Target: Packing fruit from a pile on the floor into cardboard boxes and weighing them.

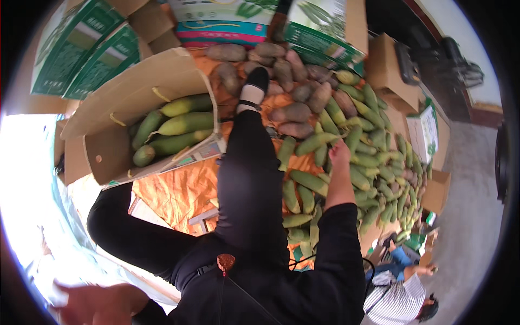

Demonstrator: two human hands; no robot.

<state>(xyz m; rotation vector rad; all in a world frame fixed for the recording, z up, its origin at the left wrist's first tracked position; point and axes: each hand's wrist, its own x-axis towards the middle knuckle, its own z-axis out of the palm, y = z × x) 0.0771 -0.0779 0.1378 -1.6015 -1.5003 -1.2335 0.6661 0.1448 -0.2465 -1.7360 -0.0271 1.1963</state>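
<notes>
My right hand (pixel 339 153) reaches into the pile of long green radishes to the right of my leg. Its fingers are closed at the right end of one green radish (pixel 315 143), and the fingertips are partly hidden. At the lower left, my left hand (pixel 100 306) is held out away from the pile, slightly blurred, its fingers apart and nothing in it. An open cardboard box (pixel 135 73) lies left of my leg with several green radishes (pixel 187 124) inside. Beyond my foot, thick reddish-brown roots (pixel 293 112) border the green ones.
Orange cloth (pixel 179 197) lies beneath the produce. Green-and-white cartons (pixel 81 49) stand at the far left, and another carton (pixel 319 27) stands at the back. A person in a striped shirt (pixel 398 303) is at the lower right, beside the grey floor (pixel 471 216).
</notes>
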